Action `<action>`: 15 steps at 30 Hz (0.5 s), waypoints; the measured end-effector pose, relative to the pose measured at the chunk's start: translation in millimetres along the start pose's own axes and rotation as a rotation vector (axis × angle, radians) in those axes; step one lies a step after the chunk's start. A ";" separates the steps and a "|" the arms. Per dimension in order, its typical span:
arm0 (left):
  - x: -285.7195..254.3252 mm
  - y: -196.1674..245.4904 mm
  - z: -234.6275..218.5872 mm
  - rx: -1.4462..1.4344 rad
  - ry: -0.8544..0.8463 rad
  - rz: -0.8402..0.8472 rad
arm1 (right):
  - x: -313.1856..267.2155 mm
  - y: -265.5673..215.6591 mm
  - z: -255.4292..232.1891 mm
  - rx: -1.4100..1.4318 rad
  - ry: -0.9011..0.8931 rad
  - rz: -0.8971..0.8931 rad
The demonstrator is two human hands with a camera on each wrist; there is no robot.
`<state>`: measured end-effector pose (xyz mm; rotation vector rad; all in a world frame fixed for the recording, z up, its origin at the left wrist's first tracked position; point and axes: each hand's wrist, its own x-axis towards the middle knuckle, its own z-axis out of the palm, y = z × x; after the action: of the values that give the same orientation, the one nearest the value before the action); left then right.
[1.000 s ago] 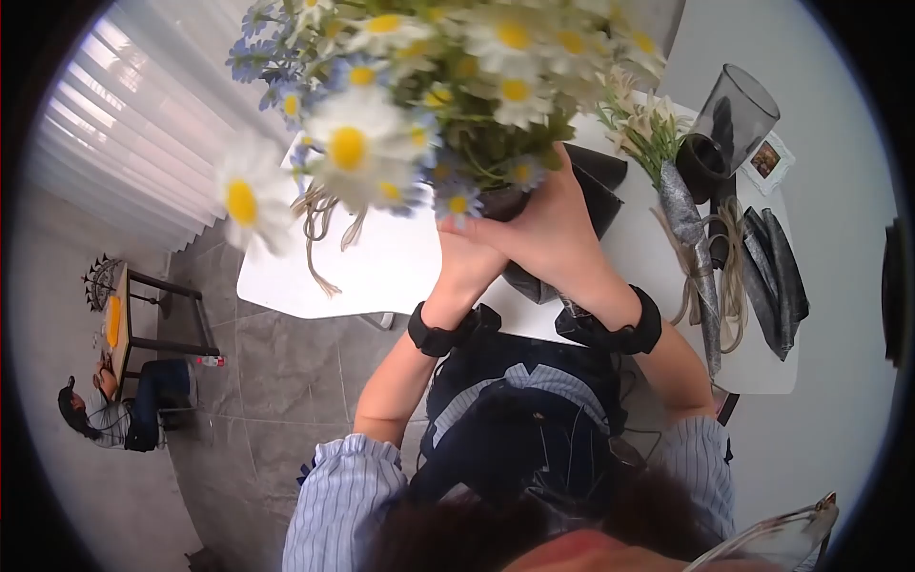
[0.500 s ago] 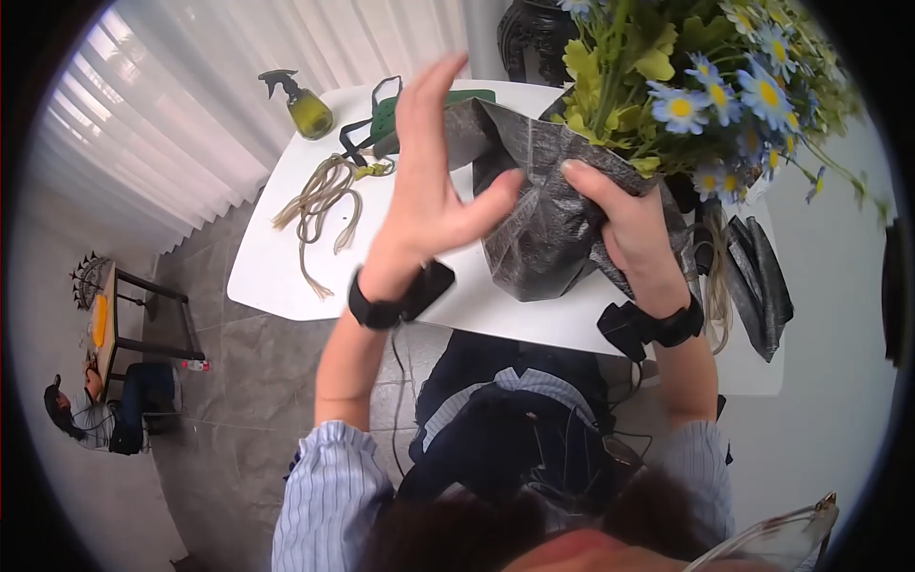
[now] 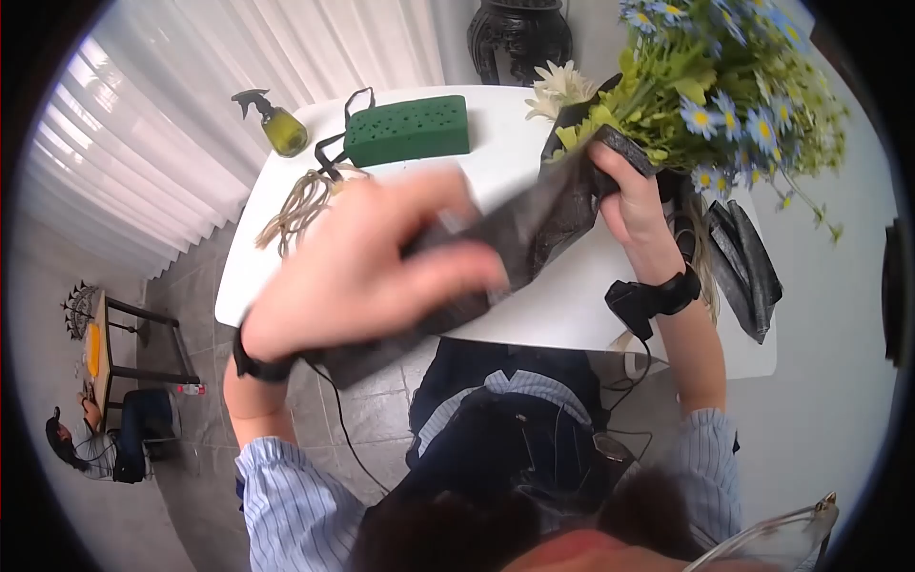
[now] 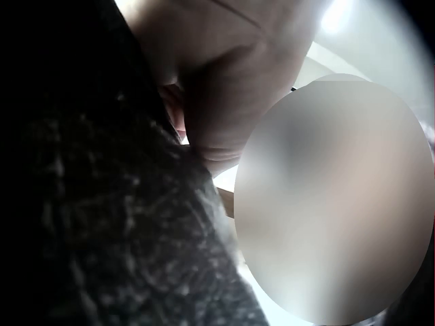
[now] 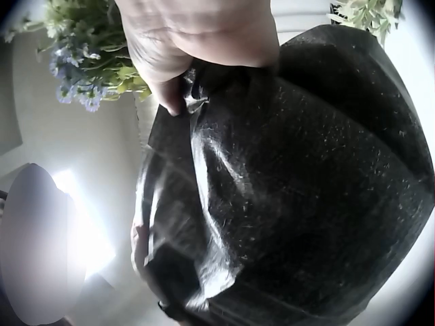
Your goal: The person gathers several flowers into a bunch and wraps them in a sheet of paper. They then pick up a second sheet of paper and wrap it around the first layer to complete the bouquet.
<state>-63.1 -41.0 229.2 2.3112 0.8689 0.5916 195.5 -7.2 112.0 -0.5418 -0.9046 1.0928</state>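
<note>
Bouquet [image 3: 734, 105], artificial-looking, tilted, raised over the right part of the desk [image 3: 572, 305], as seen in head view. Blue flowers [image 3: 701, 119] with yellow centres; leaves [image 3: 658, 91] bright green, bunched toward the base. Thin sprigs [image 3: 810, 212] trailing down at right. White bloom [image 3: 560, 91] at the opposite side, next to the dark edge of the wrap.

Wrapping sheet [image 3: 562, 205]: dark grey to black, crinkled, pale flecks; gathered at the bouquet's base. Long stretch slants down-left past the near desk edge, blurred there. Right wrist view: broad panel, sharp creases, glossy highlights along the folds
</note>
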 end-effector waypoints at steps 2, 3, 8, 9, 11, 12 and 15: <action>1.0 5.7 -6.9 -0.145 -0.375 0.278 | 3.7 1.6 -11.1 0.064 -0.046 0.000; 4.0 -6.5 -6.2 -0.328 -0.496 0.460 | 8.2 4.4 -25.5 0.128 -0.128 0.050; 50.0 -49.4 -3.1 -0.352 -0.012 0.200 | 14.6 -8.5 -26.9 0.324 -0.569 0.153; 68.2 -67.0 7.7 -0.288 0.020 0.241 | 16.4 -8.7 -18.7 0.338 -0.661 0.154; 86.7 -81.0 32.1 -0.272 -0.036 0.264 | 13.7 -9.3 -15.5 0.257 -0.666 0.170; 92.7 -81.3 44.2 -0.323 -0.126 0.247 | 13.3 -8.6 -17.2 0.244 -0.640 0.157; 88.1 -77.9 55.9 -0.337 -0.294 0.229 | 7.5 -0.4 -40.0 0.202 -0.495 0.166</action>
<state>-4.1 47.5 154.1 2.1262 0.3404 0.4376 230.6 1.5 93.2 -0.1778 -1.1729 1.4868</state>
